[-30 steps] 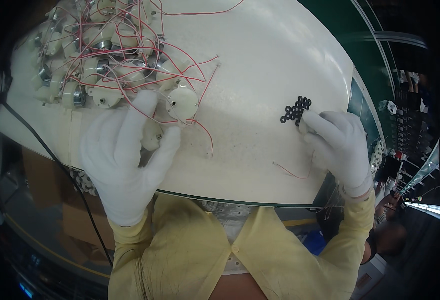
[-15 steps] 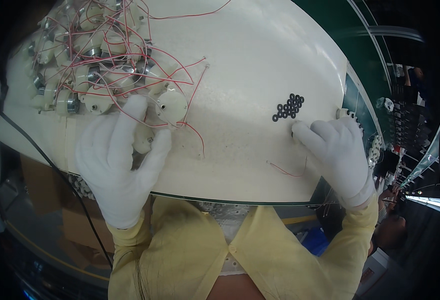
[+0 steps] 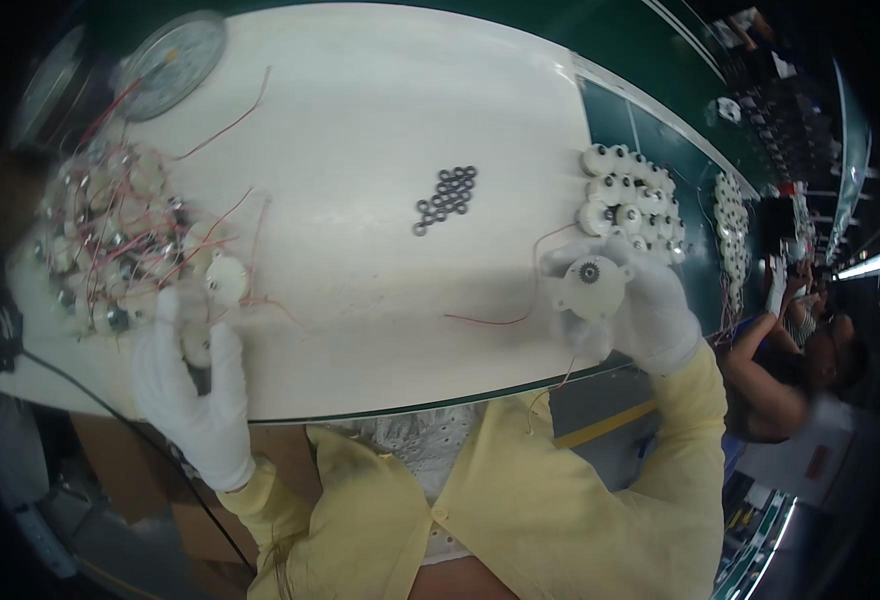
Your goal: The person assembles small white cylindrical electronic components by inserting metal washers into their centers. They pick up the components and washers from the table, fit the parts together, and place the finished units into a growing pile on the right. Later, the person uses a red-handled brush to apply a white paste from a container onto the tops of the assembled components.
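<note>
My right hand [image 3: 655,305], in a white glove, is closed around a round white gear motor [image 3: 605,298] with a small dark toothed gear on its upper face. It is held just in front of rows of similar motors [image 3: 615,190]. A thin red wire [image 3: 505,322] runs from near this hand over the table. At the left, my gloved left hand [image 3: 195,385] has a pale motor [image 3: 197,346] between thumb and fingers, partly hidden. Beside its fingertips lies another round white motor [image 3: 228,279], at the edge of a tangled pile of motors with red wires [image 3: 110,235].
Several small black rings [image 3: 447,196] lie grouped on the white table [image 3: 360,130]. A round grey dish [image 3: 175,65] stands at the far left. More white parts [image 3: 730,225] line the right side, with a co-worker's arm [image 3: 760,345] beyond. A black cable [image 3: 90,385] crosses the table's left edge.
The view has shifted toward the right. My right hand has gone from beside the black rings to the motor rows and now holds a gear motor. The left hand stays by the pile.
</note>
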